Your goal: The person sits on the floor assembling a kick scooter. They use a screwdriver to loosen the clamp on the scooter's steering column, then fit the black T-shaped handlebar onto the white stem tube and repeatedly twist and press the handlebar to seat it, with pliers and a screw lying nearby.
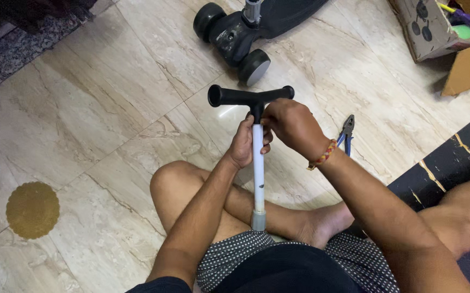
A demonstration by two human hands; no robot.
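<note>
I sit cross-legged on a marble floor holding a scooter handlebar post [258, 173], a white tube with a grey collar at its lower end and a black T-shaped handle [235, 96] on top. My left hand [244, 144] is wrapped around the white tube just under the handle. My right hand [292, 126], with a red and yellow thread band at the wrist, grips the joint where the black handle meets the tube. The post stands roughly upright over my lap.
The black scooter base [240, 33] with two front wheels lies on the floor ahead. Blue-handled pliers [346, 130] rest on the tiles to the right. An open cardboard box [452, 38] sits at top right, a round golden mat [32, 209] at left, a dark rug [441, 173] under my right leg.
</note>
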